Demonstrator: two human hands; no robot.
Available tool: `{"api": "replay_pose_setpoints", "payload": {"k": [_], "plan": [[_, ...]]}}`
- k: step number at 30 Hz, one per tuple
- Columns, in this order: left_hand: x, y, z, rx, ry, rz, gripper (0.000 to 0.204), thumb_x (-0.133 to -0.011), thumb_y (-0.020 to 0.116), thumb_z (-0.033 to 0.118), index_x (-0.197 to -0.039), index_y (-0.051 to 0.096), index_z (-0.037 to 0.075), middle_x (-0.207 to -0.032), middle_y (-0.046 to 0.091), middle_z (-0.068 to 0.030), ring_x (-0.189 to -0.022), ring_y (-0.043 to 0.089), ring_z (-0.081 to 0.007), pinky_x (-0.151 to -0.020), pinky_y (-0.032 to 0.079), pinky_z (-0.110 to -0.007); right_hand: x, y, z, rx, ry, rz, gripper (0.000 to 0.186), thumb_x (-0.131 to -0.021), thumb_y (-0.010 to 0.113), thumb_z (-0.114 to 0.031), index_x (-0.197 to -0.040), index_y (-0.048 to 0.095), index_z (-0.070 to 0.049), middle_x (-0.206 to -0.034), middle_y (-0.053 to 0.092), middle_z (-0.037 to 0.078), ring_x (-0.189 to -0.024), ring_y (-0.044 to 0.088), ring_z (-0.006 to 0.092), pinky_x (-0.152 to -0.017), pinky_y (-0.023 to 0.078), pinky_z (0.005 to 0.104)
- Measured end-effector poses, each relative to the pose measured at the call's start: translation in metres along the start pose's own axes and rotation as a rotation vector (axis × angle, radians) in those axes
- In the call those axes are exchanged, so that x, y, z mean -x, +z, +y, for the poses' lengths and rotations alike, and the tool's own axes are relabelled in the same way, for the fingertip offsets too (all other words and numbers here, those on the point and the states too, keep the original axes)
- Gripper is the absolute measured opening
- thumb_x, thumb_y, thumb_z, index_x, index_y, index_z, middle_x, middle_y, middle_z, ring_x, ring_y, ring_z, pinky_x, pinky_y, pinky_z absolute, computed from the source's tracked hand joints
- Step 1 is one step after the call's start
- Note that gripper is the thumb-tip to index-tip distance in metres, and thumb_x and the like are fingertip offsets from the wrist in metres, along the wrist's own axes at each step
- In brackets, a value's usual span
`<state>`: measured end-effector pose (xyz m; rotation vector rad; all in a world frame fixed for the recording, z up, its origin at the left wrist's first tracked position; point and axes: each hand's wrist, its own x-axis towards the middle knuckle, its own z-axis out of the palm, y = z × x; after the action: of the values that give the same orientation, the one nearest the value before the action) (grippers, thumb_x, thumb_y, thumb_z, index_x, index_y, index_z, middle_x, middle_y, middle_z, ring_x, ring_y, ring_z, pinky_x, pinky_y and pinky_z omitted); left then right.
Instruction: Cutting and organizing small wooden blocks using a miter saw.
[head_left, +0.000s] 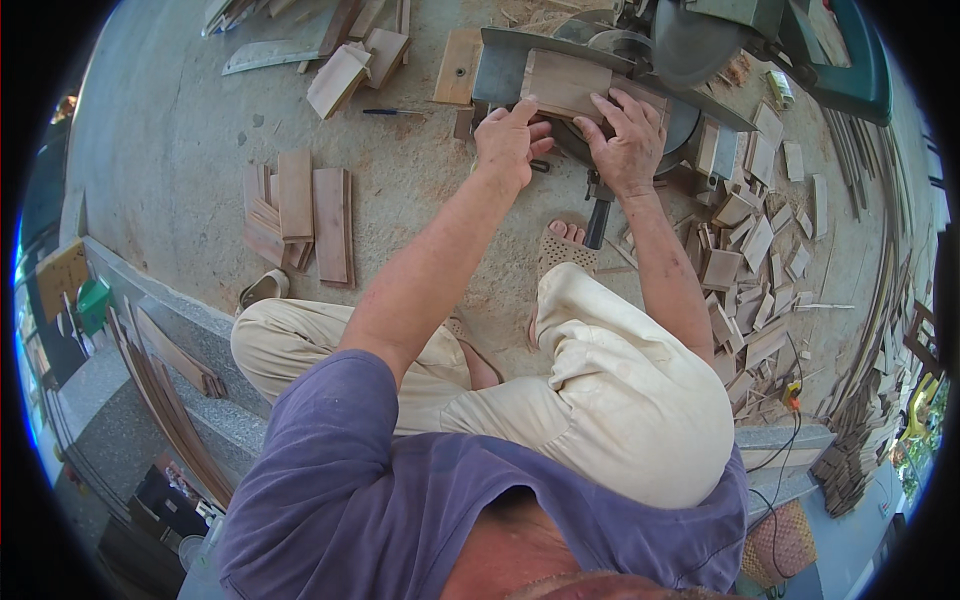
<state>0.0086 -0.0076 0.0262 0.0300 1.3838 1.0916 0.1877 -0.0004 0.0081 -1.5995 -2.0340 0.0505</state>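
A flat brown wooden board (567,82) lies on the base of a miter saw (690,48), against its metal fence. My left hand (508,142) pinches the board's near left corner, with the thumb and index finger at the edge and the other fingers curled below. On the right, my right hand (628,140) grips the board's near right side, its fingers over the top and the thumb at the front edge. Part of a second wood piece shows beyond the right fingers. The round saw blade stands raised to the right of the board, above the fence.
Several cut boards (296,210) are stacked on the concrete floor at left. More wood pieces (350,75) and a dark pen-like tool (393,112) lie farther back. Offcuts (745,240) are heaped at right, near long thin strips (880,270). A black saw handle (598,222) points toward my foot.
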Motion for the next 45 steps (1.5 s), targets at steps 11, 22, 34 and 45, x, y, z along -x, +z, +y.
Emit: {"api": "replay_pose_setpoints", "payload": {"k": [11,22,34,45], "plan": [[-0.03,0.018,-0.015,0.045,0.122,0.175,0.03,-0.088,0.079,0.008,-0.11,0.06,0.002,-0.097,0.068,-0.0106,-0.076,0.069,-0.0227,-0.06,0.059,-0.035,0.006,-0.009,0.01,-0.075,0.07,-0.012,0.043,-0.081,0.083,-0.042,-0.117,0.078,-0.019,-0.128,0.067,0.003,-0.123,0.056,0.0273,-0.104,0.042,0.0461],[-0.022,0.033,-0.014,-0.103,0.109,0.151,0.026,-0.09,0.076,0.009,-0.108,0.061,-0.002,-0.098,0.067,-0.0134,-0.075,0.069,-0.0232,-0.062,0.06,-0.037,0.044,-0.038,0.056,0.047,0.414,-0.005,0.053,-0.086,0.08,-0.04,-0.13,0.069,-0.011,-0.128,0.062,0.016,-0.124,0.055,0.0351,-0.106,0.044,0.046],[-0.022,0.033,-0.012,-0.211,0.109,0.095,0.048,-0.091,0.075,0.008,-0.13,0.053,-0.009,-0.104,0.067,-0.0158,-0.077,0.069,-0.0238,-0.064,0.062,-0.037,-0.007,-0.102,0.057,-0.416,0.721,0.154,0.042,-0.095,0.074,-0.03,-0.127,0.071,-0.003,-0.111,0.074,0.014,-0.109,0.069,0.0286,-0.098,0.052,0.0379],[-0.02,0.033,-0.01,-0.233,0.09,0.066,0.045,-0.089,0.075,0.007,-0.127,0.056,-0.009,-0.096,0.067,-0.0142,-0.075,0.069,-0.0238,-0.063,0.062,-0.037,-0.237,-0.272,0.089,-0.85,0.388,-0.188,0.039,-0.103,0.061,-0.027,-0.13,0.063,0.002,-0.109,0.073,0.011,-0.088,0.072,0.0172,-0.07,0.059,0.0295]]}}
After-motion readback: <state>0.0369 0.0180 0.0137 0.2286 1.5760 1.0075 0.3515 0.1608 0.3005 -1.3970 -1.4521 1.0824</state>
